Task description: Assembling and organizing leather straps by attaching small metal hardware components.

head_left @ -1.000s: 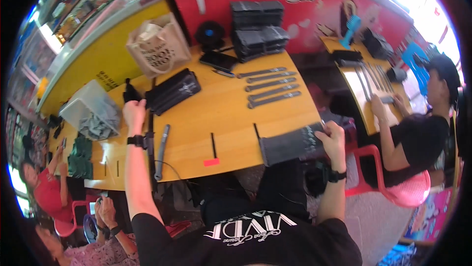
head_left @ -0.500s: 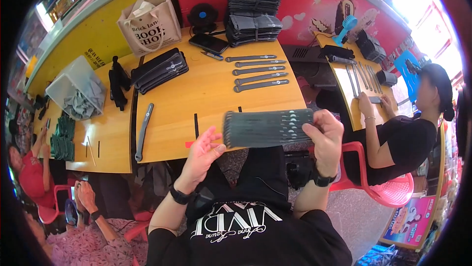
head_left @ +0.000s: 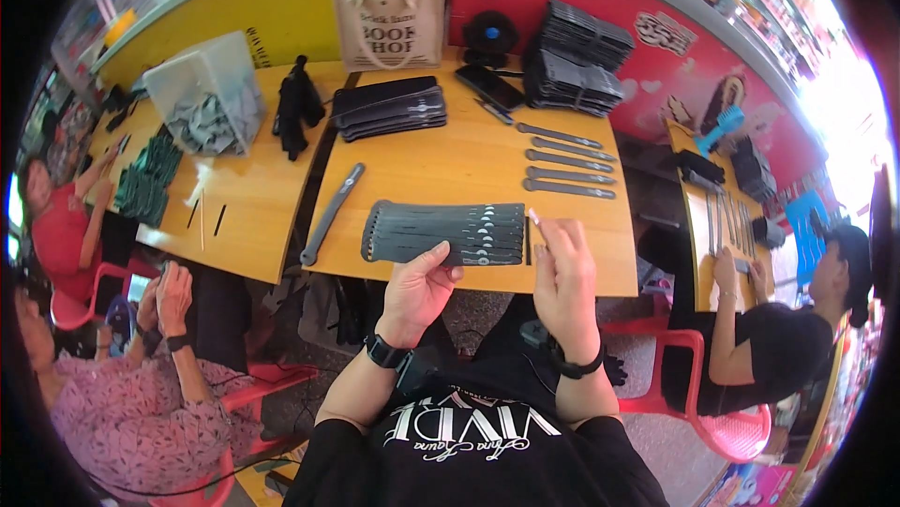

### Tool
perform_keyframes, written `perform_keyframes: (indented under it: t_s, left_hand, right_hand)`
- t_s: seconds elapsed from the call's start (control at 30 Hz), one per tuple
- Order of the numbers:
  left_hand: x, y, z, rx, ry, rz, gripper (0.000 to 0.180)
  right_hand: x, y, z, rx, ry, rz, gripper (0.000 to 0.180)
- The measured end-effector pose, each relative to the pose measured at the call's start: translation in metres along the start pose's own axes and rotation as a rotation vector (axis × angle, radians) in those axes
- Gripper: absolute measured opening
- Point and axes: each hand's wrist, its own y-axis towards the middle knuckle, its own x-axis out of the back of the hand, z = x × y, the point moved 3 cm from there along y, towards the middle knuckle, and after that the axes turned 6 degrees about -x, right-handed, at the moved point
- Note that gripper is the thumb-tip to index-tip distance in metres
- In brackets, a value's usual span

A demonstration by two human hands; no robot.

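On grey strips (head_left: pixel 441 231), white print (head_left: pixel 487 215).

**Worn fisheye view, aimed down and ahead**

From head height, the yellow-brown wooden table (head_left: pixel 459 165) is viewed at mid-frame. The bare left hand (head_left: pixel 420 293) and bare right hand (head_left: pixel 568 273) are shown close, below centre; the red-and-yellow wall (head_left: pixel 300 6) is seen farther off, bent across the top.
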Motion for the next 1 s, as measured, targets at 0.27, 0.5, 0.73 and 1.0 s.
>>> perform_keyframes:
  t_s: [0.27,0.5,0.73,1.0]
  left_hand:
    - [0.025,-0.005,-0.044,-0.229,-0.05,-0.133,0.019]
    - [0.032,-0.008,-0.063,-0.31,0.012,-0.238,0.017]
    - [0.037,-0.011,-0.068,-0.338,0.039,-0.275,0.02]
    - [0.037,-0.009,-0.069,-0.317,0.037,-0.286,0.022]
  right_hand:
    - [-0.048,-0.016,0.043,0.283,-0.471,0.21,0.054]
    - [-0.07,0.0,0.069,0.449,-0.612,0.191,0.048]
    - [-0.083,0.007,0.075,0.546,-0.606,0.231,0.037]
    - [-0.093,0.007,0.059,0.731,-0.539,0.119,0.029]
